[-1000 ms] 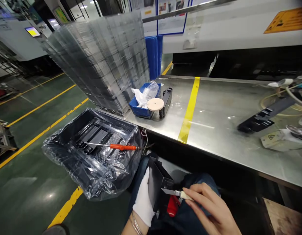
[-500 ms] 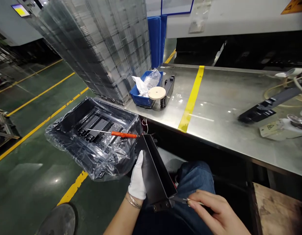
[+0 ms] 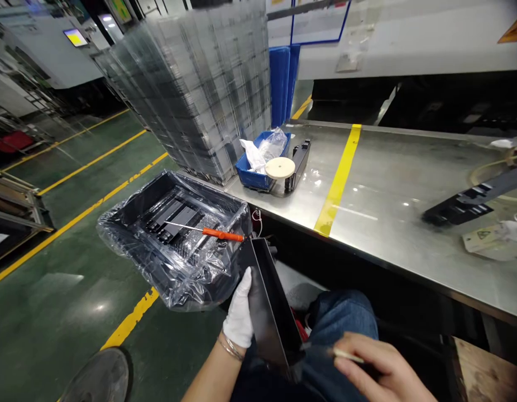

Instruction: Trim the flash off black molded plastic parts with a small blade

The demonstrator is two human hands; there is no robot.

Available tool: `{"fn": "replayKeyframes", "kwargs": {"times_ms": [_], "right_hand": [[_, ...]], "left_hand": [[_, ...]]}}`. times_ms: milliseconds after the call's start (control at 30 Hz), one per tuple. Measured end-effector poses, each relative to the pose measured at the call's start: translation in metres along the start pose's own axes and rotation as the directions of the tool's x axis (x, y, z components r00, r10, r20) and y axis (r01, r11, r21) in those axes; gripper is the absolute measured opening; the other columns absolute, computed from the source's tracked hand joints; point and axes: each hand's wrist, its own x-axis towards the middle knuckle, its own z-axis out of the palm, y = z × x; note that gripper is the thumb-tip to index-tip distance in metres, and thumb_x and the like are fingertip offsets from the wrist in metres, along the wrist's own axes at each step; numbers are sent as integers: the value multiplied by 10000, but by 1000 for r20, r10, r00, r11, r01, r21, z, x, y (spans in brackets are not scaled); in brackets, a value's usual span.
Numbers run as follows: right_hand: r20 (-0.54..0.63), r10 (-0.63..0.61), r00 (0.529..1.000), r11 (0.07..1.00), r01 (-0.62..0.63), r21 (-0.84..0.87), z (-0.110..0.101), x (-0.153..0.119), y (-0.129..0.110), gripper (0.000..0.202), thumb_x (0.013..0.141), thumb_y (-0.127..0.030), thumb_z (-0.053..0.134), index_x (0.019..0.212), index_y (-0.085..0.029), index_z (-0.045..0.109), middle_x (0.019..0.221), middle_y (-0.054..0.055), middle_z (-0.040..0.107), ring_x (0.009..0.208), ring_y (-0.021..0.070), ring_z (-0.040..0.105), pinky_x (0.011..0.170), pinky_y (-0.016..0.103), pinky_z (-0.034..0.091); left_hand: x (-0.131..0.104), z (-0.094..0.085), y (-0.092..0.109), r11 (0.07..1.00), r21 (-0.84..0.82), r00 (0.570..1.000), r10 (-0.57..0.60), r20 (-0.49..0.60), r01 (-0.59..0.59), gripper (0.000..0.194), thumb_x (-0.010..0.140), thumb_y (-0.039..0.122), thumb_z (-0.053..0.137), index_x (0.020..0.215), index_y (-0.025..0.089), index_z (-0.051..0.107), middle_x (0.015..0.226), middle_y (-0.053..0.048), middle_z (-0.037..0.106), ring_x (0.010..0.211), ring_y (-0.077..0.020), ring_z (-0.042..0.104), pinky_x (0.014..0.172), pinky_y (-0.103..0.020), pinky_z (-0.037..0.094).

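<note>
My left hand (image 3: 240,312), in a white glove with a bracelet at the wrist, grips a long black open-topped housing (image 3: 262,304) by its side. The housing slants over my lap, its near end toward me. My bare right hand (image 3: 373,363) pinches a slim tool (image 3: 348,355) with a pale part showing between the fingers. Its far end is smeared by motion, near the housing's lower end; whether it touches cannot be made out. An orange-handled screwdriver (image 3: 222,234) lies across a black bin (image 3: 200,181) lined with clear plastic and holding black parts.
On the metal bench (image 3: 379,184), with its yellow tape strip (image 3: 340,178), stand a blue box (image 3: 252,177), a pale round disc (image 3: 279,167) and a black part (image 3: 301,162). Another black part (image 3: 455,204) lies at right. Stacked clear trays (image 3: 216,89) rise behind. A round stool top (image 3: 97,377) is lower left.
The view has tilted up slightly and shifted left. My right hand and its tool have drawn a little away from the housing's near end; the left hand keeps its grip.
</note>
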Motion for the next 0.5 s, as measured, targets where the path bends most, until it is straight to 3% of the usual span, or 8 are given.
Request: {"fn": "replayKeyframes", "kwargs": {"times_ms": [100,167,267,400,500], "right_hand": [[-305,-5,952,1000,7,8,6,22,5,216,888,-367,679,728,-222,667,636,-24,661,545,122,637,526,157,510],[-387,-30,922,999,37,10,13,39,6,165,894,-354,672,808,-214,681,689,-9,681,579,128,649,547,169,520],[-398,-93,913,995,95,-14,25,55,3,206,919,-334,635,757,-207,630,646,-16,618,542,114,592,516,182,489],[-377,-181,908,983,173,-56,32,56,-8,248,932,-253,609,695,-211,549,625,-28,551,541,100,537,523,191,450],[-240,-222,945,975,215,-56,24,50,-20,173,945,-239,589,773,-220,575,664,-26,580,561,102,560,529,183,465]], "left_hand": [[-2,-5,-17,994,93,984,40,176,-57,447,660,456,880,950,132,776,955,-83,773,875,-201,729,847,-267,571],[-3,-7,-30,986,157,967,9,253,-50,484,664,524,857,933,128,782,907,-95,771,796,-203,727,753,-265,573],[-3,-9,-41,977,203,958,-117,263,64,567,638,589,847,944,118,762,831,-80,751,700,-180,690,691,-262,538],[-8,0,-35,963,216,945,-213,247,160,514,772,613,730,899,115,734,753,-57,712,621,-144,626,665,-244,490],[-18,16,-24,950,162,918,-300,259,265,424,785,492,761,910,89,718,799,-47,717,687,-121,633,709,-196,469]]}}
